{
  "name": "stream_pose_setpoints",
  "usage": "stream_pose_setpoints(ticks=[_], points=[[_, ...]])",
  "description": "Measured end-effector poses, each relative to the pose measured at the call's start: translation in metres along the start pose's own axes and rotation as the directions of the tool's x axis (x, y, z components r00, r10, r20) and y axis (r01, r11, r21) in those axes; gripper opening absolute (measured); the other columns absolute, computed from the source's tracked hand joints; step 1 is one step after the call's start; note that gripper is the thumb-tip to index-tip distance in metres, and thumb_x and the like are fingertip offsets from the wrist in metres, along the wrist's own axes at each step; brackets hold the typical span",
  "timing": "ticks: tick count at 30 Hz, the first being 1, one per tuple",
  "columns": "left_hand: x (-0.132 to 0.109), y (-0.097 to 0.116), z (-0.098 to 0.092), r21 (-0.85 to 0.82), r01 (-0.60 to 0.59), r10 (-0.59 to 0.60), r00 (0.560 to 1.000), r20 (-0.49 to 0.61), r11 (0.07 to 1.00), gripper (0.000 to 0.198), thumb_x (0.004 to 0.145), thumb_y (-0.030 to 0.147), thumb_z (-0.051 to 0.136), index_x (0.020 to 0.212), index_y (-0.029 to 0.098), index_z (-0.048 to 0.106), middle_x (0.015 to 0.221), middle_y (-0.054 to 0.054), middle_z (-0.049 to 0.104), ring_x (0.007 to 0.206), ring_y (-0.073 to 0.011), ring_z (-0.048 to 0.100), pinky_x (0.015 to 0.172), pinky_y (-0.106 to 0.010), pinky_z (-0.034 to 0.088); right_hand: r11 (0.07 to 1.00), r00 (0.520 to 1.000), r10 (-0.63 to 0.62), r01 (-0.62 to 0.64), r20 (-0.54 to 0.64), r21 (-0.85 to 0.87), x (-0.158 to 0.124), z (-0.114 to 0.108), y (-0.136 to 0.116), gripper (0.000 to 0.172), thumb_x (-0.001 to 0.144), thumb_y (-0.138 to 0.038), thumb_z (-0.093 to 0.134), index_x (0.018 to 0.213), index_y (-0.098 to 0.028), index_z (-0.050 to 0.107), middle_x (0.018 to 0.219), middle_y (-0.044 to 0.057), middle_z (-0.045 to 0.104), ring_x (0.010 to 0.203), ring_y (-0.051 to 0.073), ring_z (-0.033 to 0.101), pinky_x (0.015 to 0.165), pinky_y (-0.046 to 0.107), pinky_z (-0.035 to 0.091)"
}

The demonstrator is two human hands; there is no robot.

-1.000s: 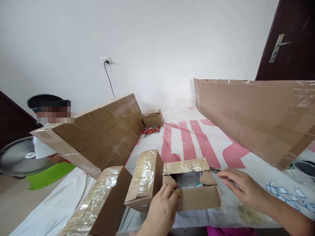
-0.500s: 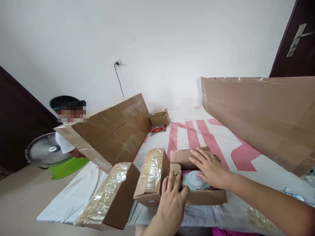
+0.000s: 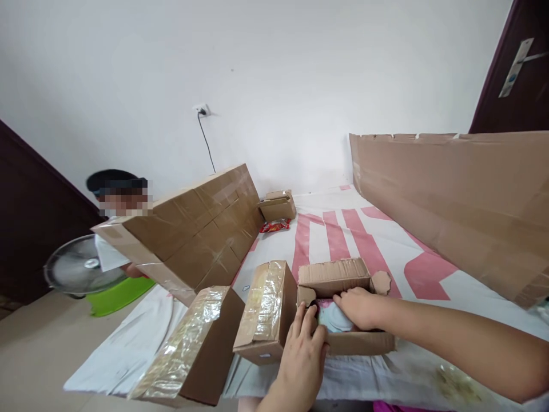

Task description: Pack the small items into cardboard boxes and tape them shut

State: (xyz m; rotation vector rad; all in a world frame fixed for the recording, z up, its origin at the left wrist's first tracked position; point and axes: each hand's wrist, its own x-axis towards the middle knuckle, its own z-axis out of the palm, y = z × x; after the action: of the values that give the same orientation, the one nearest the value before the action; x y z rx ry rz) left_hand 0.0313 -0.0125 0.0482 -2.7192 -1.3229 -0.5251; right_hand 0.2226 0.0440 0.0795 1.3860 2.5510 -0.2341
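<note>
An open cardboard box (image 3: 360,345) sits at the table's near edge, its flaps folded outward. Inside it lies a printed packet (image 3: 332,316) in pale blue, white and pink. My left hand (image 3: 302,349) grips the box's near left corner, fingers over the left wall and thumb at the near wall. Reaching into the box from the right, my right hand (image 3: 359,309) has its fingers bent down on the packet. Some of its fingertips are hidden.
Two taped cardboard boxes (image 3: 263,303) (image 3: 189,343) stand left of the open one. A long carton (image 3: 201,229) and a large cardboard panel (image 3: 450,200) flank the table. Farther back are a small box (image 3: 277,206) and a red packet (image 3: 274,225). A person (image 3: 111,252) and a fan (image 3: 86,266) are at left.
My right hand has gone from lying spread across the box's far flap to bent fingers inside it. The right flap now stands uncovered. My left hand has barely moved.
</note>
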Motion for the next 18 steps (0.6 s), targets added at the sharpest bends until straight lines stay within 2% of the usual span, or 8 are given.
stream_pose_setpoints(ticks=[2,6,9,12,15,18], points=[[0.0,0.0,0.001,-0.005,-0.007,0.007,1.0,-0.01,1.0,0.025,0.078,0.002,0.053,0.094,0.02,0.059,0.138,-0.011,0.05,0.139,-0.0374,0.034,0.103,-0.057,0.047,1.0,0.999,-0.008,0.008,0.035,0.001,0.009,0.003,0.0,0.07,0.059,-0.011,0.073,0.126,-0.006,0.054,0.109,0.021,0.069,0.096,0.033,0.069,0.079,0.041,0.052],[-0.001,-0.001,0.004,0.025,-0.005,0.006,0.999,-0.045,1.0,0.024,0.079,0.001,0.052,0.095,0.019,0.058,0.138,-0.015,0.048,0.139,-0.0385,0.035,0.102,-0.055,0.048,0.998,0.997,-0.053,0.052,0.049,0.022,0.012,-0.002,0.004,0.064,0.061,-0.012,0.068,0.123,-0.007,0.056,0.109,0.02,0.07,0.095,0.032,0.07,0.077,0.038,0.052],[0.0,-0.004,0.006,0.068,-0.001,0.006,0.998,-0.069,0.998,0.023,0.079,0.002,0.053,0.094,0.019,0.057,0.139,-0.016,0.045,0.136,-0.0386,0.041,0.099,-0.052,0.051,0.997,0.998,-0.058,0.057,0.007,0.051,0.005,-0.011,0.009,0.061,0.06,-0.023,0.071,0.117,-0.005,0.059,0.102,0.02,0.071,0.091,0.035,0.07,0.075,0.039,0.051],[0.001,-0.008,0.004,0.09,-0.017,0.023,0.998,-0.062,0.996,0.026,0.078,0.003,0.054,0.096,0.021,0.056,0.143,-0.015,0.042,0.132,-0.0368,0.046,0.095,-0.048,0.054,0.995,0.999,-0.009,0.013,-0.039,0.098,-0.004,-0.021,0.014,0.061,0.057,-0.037,0.074,0.11,-0.009,0.061,0.097,0.018,0.072,0.085,0.034,0.07,0.068,0.036,0.05],[0.002,-0.012,0.002,0.084,-0.015,0.019,0.998,-0.054,0.996,0.024,0.078,0.003,0.056,0.094,0.021,0.056,0.147,-0.013,0.039,0.133,-0.0353,0.045,0.097,-0.047,0.053,0.96,0.992,0.083,-0.054,-0.093,0.276,-0.013,-0.03,0.024,0.061,0.053,-0.038,0.075,0.108,-0.016,0.063,0.096,0.011,0.072,0.082,0.03,0.068,0.061,0.032,0.047],[0.003,-0.016,0.002,0.069,0.015,-0.01,0.998,-0.067,0.998,0.021,0.077,0.002,0.057,0.086,0.021,0.057,0.152,-0.01,0.033,0.139,-0.0361,0.037,0.101,-0.05,0.049,0.839,0.962,0.2,-0.07,-0.185,0.54,-0.023,-0.039,0.037,0.062,0.051,-0.036,0.076,0.11,-0.021,0.063,0.099,0.005,0.07,0.086,0.028,0.065,0.065,0.031,0.047]])
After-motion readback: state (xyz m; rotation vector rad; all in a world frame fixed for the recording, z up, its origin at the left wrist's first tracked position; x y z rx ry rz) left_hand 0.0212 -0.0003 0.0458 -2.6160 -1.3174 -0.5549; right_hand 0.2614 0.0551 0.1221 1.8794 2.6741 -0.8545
